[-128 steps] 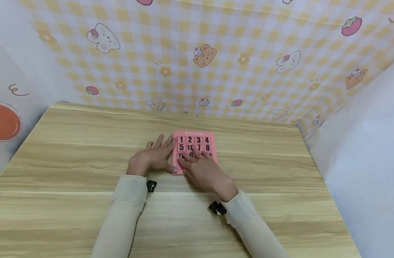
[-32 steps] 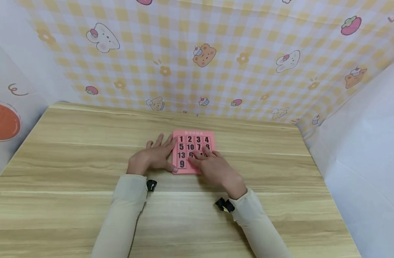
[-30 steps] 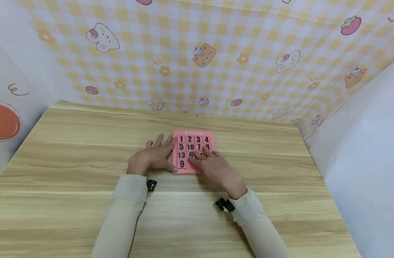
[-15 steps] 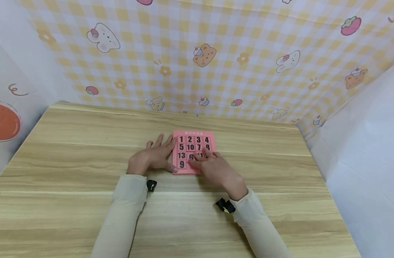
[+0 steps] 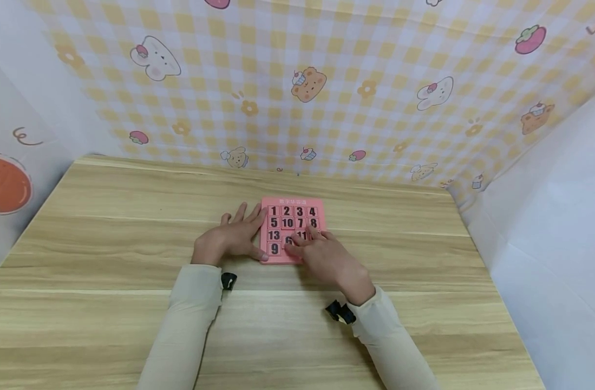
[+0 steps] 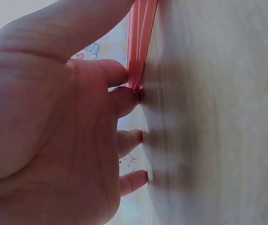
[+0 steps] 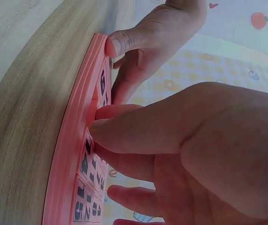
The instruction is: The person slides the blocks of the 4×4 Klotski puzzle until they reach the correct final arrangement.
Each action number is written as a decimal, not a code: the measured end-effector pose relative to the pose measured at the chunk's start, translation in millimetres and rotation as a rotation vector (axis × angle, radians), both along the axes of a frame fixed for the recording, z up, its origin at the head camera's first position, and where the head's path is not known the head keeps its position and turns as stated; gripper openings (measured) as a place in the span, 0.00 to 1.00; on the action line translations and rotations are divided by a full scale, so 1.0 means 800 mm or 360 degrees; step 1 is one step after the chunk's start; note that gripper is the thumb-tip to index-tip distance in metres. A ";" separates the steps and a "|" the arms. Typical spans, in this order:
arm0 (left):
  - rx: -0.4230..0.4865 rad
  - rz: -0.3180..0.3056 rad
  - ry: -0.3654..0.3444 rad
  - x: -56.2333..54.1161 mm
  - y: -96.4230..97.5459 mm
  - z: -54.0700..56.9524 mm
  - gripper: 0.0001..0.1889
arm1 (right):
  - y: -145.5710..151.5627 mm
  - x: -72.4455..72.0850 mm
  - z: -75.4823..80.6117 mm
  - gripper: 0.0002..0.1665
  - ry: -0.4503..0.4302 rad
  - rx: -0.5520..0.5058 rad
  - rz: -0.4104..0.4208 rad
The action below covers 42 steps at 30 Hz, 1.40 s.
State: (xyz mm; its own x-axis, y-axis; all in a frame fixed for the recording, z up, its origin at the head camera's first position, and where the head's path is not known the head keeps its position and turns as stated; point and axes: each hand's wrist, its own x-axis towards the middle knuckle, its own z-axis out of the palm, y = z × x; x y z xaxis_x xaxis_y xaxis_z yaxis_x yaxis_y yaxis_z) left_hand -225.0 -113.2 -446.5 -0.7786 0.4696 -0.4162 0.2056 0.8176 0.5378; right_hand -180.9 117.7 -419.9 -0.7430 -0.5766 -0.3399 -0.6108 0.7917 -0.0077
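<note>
A pink sliding number puzzle (image 5: 292, 201) lies flat on the table, its square tiles printed with black numbers. My left hand (image 5: 231, 235) rests along its left side, thumb at the lower corner and fingers spread; the left wrist view shows two fingertips touching the pink edge (image 6: 141, 42). Over the lower right tiles is my right hand (image 5: 326, 260), with fingertips on the 6 tile (image 5: 288, 240). That tile sits between the third and bottom rows, below the 10. In the right wrist view, thumb and index finger (image 7: 120, 112) touch the puzzle face. Several lower right tiles are hidden.
The wood-grain table (image 5: 131, 303) spreads around the puzzle. Behind it hangs a yellow checked cloth (image 5: 336, 124) with cartoon prints. White panels stand at the left and right sides. A black device (image 5: 340, 312) sits at the right wrist, another (image 5: 229, 280) at the left.
My right hand has shifted right, uncovering the 13 and 9 tiles. Over the last half second or so the 6 tile has slid down toward the bottom row. The left hand stays put.
</note>
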 end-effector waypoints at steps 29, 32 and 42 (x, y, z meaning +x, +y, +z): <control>-0.0012 0.0000 0.0007 0.001 0.001 -0.003 0.61 | 0.008 0.004 0.013 0.26 -0.0054 -0.0041 -0.0046; -0.0013 0.0002 0.0000 0.000 0.001 -0.003 0.62 | 0.012 -0.001 0.012 0.26 0.0012 -0.0020 -0.0174; -0.0007 0.0001 0.0007 0.001 0.001 -0.002 0.61 | 0.009 -0.006 0.001 0.25 0.0055 -0.0004 -0.0166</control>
State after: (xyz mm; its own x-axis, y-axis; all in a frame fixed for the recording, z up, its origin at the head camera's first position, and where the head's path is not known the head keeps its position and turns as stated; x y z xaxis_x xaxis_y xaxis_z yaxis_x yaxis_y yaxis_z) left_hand -224.6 -112.1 -447.8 -0.7806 0.4675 -0.4148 0.2076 0.8200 0.5334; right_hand -185.5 125.2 -419.3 -0.8103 -0.4963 -0.3116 -0.5250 0.8510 0.0099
